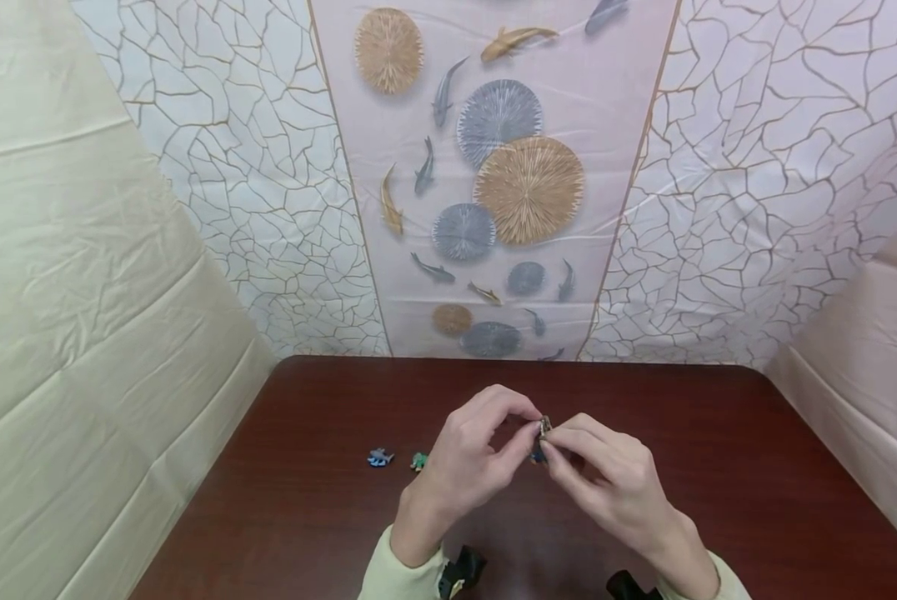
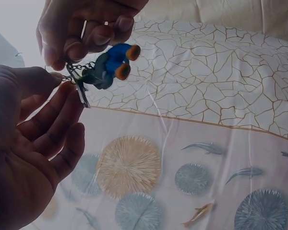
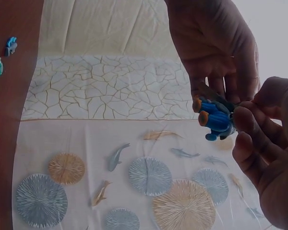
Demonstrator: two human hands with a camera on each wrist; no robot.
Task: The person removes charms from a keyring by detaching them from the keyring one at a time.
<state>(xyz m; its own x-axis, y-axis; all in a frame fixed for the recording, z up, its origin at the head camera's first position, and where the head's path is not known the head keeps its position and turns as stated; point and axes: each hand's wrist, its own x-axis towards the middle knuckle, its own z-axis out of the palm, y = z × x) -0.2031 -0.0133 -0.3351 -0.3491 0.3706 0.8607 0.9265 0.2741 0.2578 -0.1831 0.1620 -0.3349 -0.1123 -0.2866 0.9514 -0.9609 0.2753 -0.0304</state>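
I see left hand [image 1: 469, 454] and right hand [image 1: 615, 468] both pinching the metal chain [image 2: 89, 65], blue toy [image 2: 116, 59] between them. I'd steady one side, work the other gently, no yanking.

Dark red-brown table [image 1: 268, 533], rounded far corners, white gold-crackle backdrop [image 1: 764, 192], pinkish centre panel [image 1: 613, 100], printed fish [image 1: 519, 40] and discs [image 1: 531, 192], cream cloth [image 1: 66, 283] left, beige cloth [image 1: 861, 367] right, bright glare [image 2: 9, 24] in wrist views

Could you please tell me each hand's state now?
Left hand: closed, pinching the dark metal fitting on a small blue figurine with orange feet.
Right hand: closed, pinching the same fitting.
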